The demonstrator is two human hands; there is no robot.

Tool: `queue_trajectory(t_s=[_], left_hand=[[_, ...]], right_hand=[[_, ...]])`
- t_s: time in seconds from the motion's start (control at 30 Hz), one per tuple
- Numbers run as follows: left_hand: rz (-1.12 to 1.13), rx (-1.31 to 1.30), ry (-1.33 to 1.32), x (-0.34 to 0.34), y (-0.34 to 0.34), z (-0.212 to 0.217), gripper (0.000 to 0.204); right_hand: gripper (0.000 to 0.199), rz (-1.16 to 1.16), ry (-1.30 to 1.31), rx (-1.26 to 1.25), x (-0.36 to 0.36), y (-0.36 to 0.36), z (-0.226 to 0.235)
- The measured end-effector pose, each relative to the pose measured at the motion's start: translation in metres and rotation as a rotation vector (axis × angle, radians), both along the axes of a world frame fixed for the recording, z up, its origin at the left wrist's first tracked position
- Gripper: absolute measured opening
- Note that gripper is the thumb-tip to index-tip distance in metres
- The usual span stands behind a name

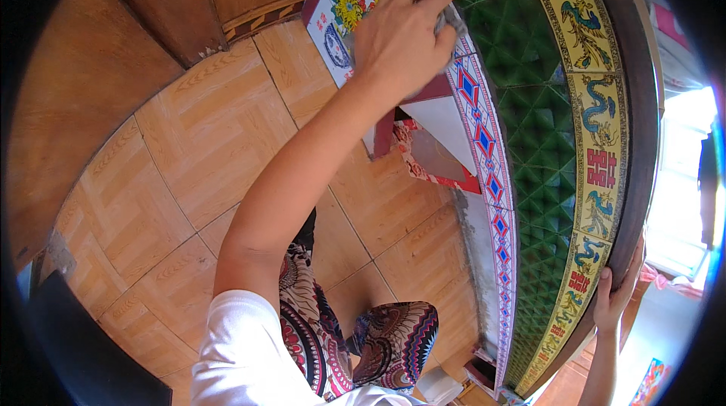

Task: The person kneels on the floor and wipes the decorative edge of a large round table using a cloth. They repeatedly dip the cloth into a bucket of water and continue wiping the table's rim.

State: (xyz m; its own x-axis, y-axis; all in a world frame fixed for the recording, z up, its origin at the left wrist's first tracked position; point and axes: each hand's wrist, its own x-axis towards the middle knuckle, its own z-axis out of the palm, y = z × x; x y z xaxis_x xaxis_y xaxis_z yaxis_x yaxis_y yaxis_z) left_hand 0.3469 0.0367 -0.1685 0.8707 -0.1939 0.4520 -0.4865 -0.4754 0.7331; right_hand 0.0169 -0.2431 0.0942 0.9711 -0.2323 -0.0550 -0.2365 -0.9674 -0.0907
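Green tiling (533, 141) adjoins the left hand (401, 35), clamped on grey cloth (452, 19) (likely soft, light; best held bunched mid-cloth); right hand (614, 302), grip unclear.

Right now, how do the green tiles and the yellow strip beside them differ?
The green tiles have a faceted, pyramid-like pattern; the yellow strip shows dragons and birds. The green tiles make a wider band; the yellow strip is narrower. Both run side by side.
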Motion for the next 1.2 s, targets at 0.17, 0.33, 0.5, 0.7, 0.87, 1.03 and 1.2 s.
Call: queue_trajectory(t_s=[0.17,0.33,0.5,0.7,0.87,1.03,1.2], left_hand=[[0.071,0.147,-0.257,0.009,0.001,-0.01,0.056],[0.05,0.139,-0.326,0.016,0.008,-0.011,0.052],[0.05,0.161,-0.383,0.022,0.01,-0.014,0.048],[0.032,0.081,-0.402,0.028,0.004,-0.01,0.049],[0.03,0.116,-0.356,0.017,0.009,-0.02,0.048],[0.02,0.068,-0.383,0.018,0.003,-0.004,0.047],[-0.038,0.088,-0.193,0.01,0.012,-0.022,0.043]], right_hand=[[0.074,0.03,0.017,-0.04,0.001,-0.003,0.001],[0.075,0.023,0.0,-0.014,0.0,-0.003,0.001],[0.074,0.041,0.005,-0.007,0.001,-0.004,0.0],[0.072,0.039,0.027,-0.034,-0.001,-0.005,0.003],[0.073,0.064,0.027,-0.056,0.002,-0.003,0.003],[0.074,0.023,0.007,-0.027,0.0,-0.004,-0.001],[0.073,0.032,0.018,-0.029,0.0,-0.005,0.002]])
